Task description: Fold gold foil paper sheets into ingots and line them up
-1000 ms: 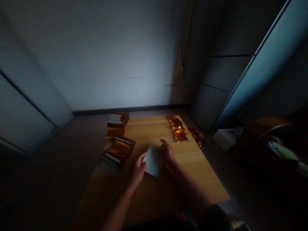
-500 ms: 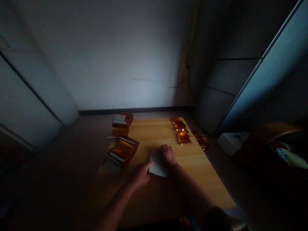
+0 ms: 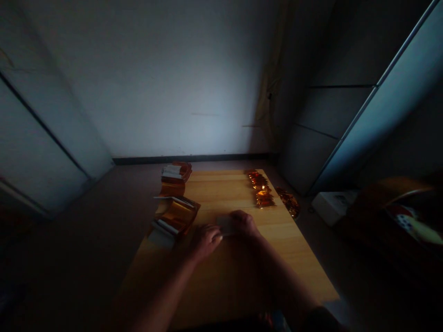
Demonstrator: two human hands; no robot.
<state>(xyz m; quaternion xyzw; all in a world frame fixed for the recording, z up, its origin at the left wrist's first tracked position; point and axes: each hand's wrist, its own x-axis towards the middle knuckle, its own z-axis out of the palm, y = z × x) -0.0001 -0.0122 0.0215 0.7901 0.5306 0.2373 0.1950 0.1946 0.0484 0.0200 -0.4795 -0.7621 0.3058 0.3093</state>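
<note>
A small pale sheet of paper lies between my hands at the middle of the wooden table, dim and shaded. My left hand is closed on its left edge, thumb toward the paper. Curled over the right end is my right hand, its fingers closed on the sheet. To the left rests a stack of gold foil paper sheets with white backs, curling upward. Folded shiny gold foil pieces stand in a row at the far right of the table.
The wooden table faces a pale wall. More curled sheets sit at its far left corner. Past the right edge lies a heap of shiny foil pieces. A white box stands on the floor at right.
The paper shows a smaller pale area than before, and its near part no longer extends toward me. My left hand has turned and its fingers have moved up; my right hand has curled and come slightly nearer.
</note>
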